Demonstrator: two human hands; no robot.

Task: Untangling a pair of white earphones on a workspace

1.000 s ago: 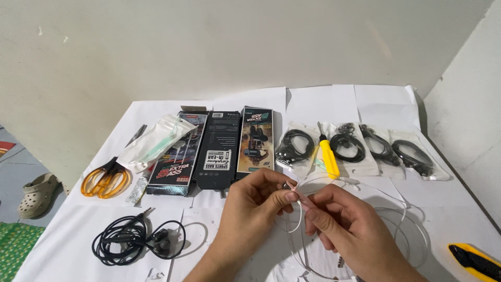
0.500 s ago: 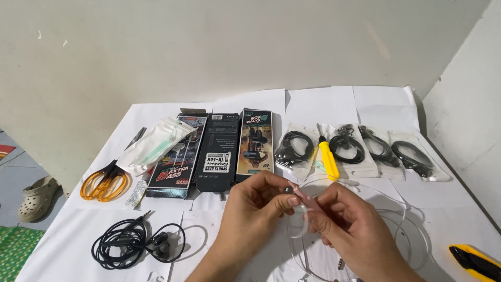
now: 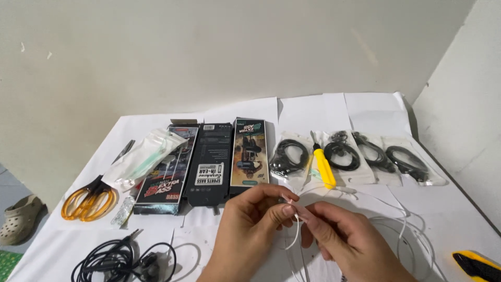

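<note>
So the whole white table (image 3: 459,209) is covered in bits. Biggest things on it are the three dark earphone boxes (image 3: 209,162) lined up side by side in the middle, then a row of black cables in clear bags (image 3: 365,156) off to the right with a yellow-handled screwdriver (image 3: 323,168) lying between them.

Both hands sit low and centre, fingertips meeting. Left hand (image 3: 250,230) and right hand (image 3: 344,240) are each pinched on the same thin white cable (image 3: 295,237), which droops in a small loop under the fingers and trails off in loose coils to the right.

Orange scissors (image 3: 88,197) far left, a black earphone tangle (image 3: 112,260) bottom left, yellow and black cutter (image 3: 477,263) bottom right.
</note>
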